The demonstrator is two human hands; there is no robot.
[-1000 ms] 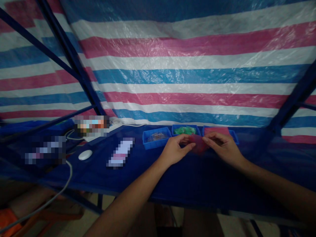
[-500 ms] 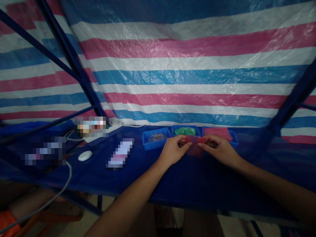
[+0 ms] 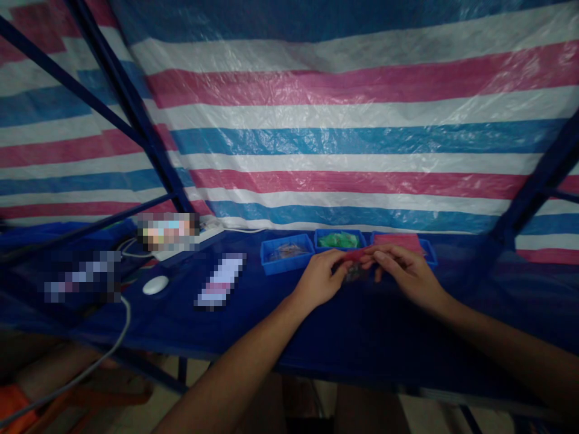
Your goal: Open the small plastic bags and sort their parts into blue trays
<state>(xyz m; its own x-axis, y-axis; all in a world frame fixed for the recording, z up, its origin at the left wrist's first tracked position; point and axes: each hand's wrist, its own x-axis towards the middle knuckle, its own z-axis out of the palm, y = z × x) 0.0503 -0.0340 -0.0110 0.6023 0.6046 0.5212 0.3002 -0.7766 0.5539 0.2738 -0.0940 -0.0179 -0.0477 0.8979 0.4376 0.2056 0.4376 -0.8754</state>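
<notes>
Currently held: red piece point(image 3: 355, 255), between left hand point(image 3: 320, 278) and right hand point(image 3: 406, 269), in front of middle bin point(image 3: 319, 232); greyish patch point(image 3: 353, 273) just under it, too blurred to say if same piece.
Red piece progress: looks mid-handling, not set down; outline too blurred to tell folded or flat.
Finished pieces: can't tell how many, none identifiable as done.
Red sheets point(image 3: 398, 241): stacked in right-hand bin point(image 3: 430, 252), so stock is left there.
Green packets point(image 3: 340, 240): heaped in middle bin, supply left.
Thin items point(image 3: 290, 249): lying in left-hand bin point(image 3: 284, 264), supply left; kind unclear.
Left hand pose: thumb and curled fingers pinching near end of red piece, palm turned inward.
Right hand pose: fingertips at other end, thumb over index, lower fingers apart; blur hides whether it grips, can't tell.
Forearms: left forearm point(image 3: 257, 346) slants up rightward from bottom edge, right forearm point(image 3: 502, 337) comes in from right edge, hands meeting over far half of blue table point(image 3: 362, 337).
</notes>
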